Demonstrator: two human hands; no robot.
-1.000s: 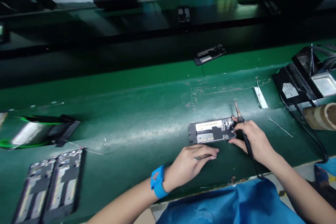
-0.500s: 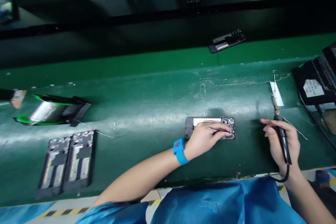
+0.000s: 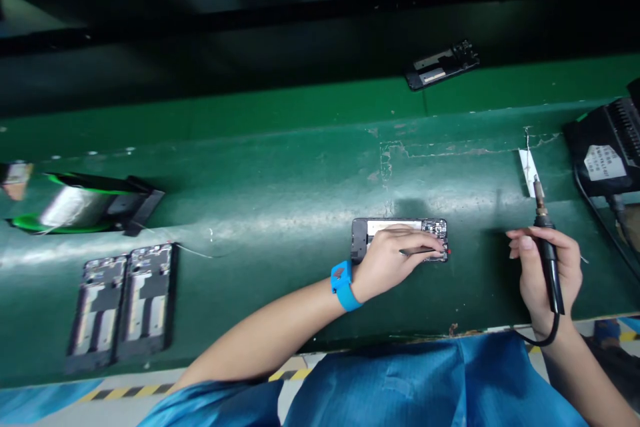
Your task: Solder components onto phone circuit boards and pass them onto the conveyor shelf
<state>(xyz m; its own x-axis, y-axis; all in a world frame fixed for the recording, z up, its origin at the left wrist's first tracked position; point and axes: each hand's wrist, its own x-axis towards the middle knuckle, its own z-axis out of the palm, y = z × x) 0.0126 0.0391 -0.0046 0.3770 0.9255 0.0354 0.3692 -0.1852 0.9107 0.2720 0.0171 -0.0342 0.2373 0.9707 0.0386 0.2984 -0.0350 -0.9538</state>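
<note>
Both hands grip tools by the bench's [image 3: 280, 200] front edge: left hand's [image 3: 387, 260] tweezers [image 3: 420, 251] pin a phone frame [image 3: 361, 240], right hand's [image 3: 543, 273] soldering iron [image 3: 547, 260] is held safely aside.

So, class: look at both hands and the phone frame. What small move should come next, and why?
Probably move the soldering iron in the right hand left to the phone frame: the left hand holds tweezers at its right end, the iron apart, tip up.
</note>
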